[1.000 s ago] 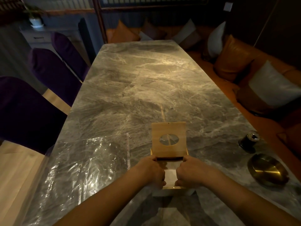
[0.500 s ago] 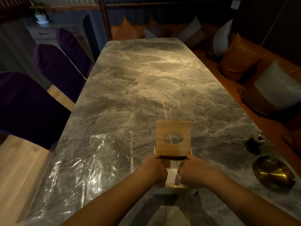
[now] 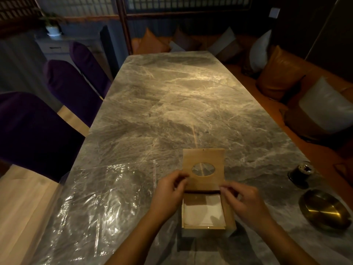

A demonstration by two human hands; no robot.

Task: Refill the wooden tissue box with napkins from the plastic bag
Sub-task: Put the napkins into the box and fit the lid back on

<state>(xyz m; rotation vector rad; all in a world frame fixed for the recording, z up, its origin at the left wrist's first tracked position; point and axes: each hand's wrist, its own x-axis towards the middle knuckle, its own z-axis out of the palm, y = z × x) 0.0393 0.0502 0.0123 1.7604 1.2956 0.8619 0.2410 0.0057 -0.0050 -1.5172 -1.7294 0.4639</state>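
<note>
Three purple chairs (image 3: pixel 63 96) beside marble table (image 3: pixel 181 104)

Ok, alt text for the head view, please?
Both hands, left hand and right hand, grip the lid of a wooden tissue box holding white napkins; a flat clear plastic bag lies left.

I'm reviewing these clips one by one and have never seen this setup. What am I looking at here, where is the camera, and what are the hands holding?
There is no robot: a head-worn camera looks down at a person's bare hands. On the marble table stands a wooden tissue box with white napkins inside. The left hand and right hand pinch the near corners of its lid, which has an oval hole. A clear plastic bag lies flat to the left; a brass dish and dark cup sit to the right.
</note>
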